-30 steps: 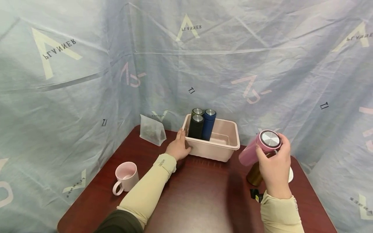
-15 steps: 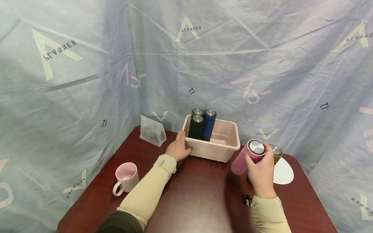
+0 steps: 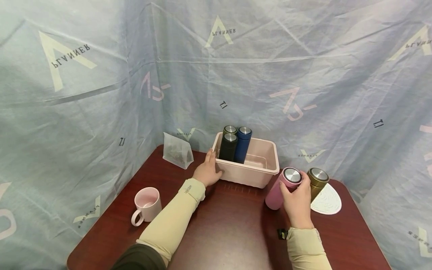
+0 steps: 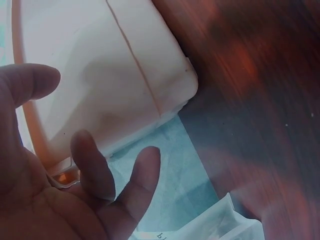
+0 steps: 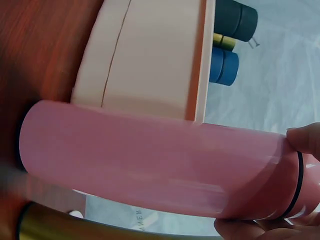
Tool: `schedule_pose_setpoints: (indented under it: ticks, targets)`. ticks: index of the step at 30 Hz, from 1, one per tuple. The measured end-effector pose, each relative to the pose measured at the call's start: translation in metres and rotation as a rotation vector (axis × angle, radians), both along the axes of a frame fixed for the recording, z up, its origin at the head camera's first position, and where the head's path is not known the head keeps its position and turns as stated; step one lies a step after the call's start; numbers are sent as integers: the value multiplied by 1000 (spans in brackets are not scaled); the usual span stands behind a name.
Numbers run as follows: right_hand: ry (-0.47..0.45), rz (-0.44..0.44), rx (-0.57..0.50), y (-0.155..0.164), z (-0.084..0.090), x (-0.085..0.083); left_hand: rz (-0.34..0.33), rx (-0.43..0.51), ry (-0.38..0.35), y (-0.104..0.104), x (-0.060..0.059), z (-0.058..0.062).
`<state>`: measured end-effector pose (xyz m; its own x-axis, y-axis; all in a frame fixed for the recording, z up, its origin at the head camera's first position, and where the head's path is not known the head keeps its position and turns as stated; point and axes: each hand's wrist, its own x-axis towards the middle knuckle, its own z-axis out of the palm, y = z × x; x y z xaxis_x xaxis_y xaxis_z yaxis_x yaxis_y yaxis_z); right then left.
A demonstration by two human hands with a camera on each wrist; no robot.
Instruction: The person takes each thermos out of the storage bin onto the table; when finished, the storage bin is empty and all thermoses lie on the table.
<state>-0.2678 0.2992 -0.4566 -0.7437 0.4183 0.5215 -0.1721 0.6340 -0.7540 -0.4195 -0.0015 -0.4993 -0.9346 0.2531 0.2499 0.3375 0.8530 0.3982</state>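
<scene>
Going left to right, head view. Pink mug is sitting upright on the dark red table, handle facing toward the person. Translucent bag is standing behind it, at the back left edge. Pale left sleeve is reaching past the mug.

Left hand is resting on the left end of the pale pink bin, fingers spread; left wrist view is showing them apart and slightly bent.

Inside the bin, left part: black bottle is standing in front, olive bottle is mostly hiding behind it, blue bottle is standing on their right.

Pink bottle is being held just beside the bin's right end, leaning slightly in the head view. Can't tell if the base is touching the table. Right hand is pinching it near the lid, thumb on one side, fingers on the other.

Gold bottle is standing just right of that hand, partly covering a flat white textured piece. Printed curtain is hanging behind everything.
</scene>
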Motion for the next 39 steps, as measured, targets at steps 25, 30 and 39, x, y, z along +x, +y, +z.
schedule_pose_setpoints:
  ticks: [25, 30, 39]
  targets:
    - [-184, -32, 88, -5, 27, -19, -10, 22, 21, -1, -2, -2]
    - [-42, -11, 178, -34, 62, -13, -6, 21, 31, -4, -2, -1]
    - [-68, 121, 154, -72, 102, -73, -6, 18, 3, 0, 0, -1]
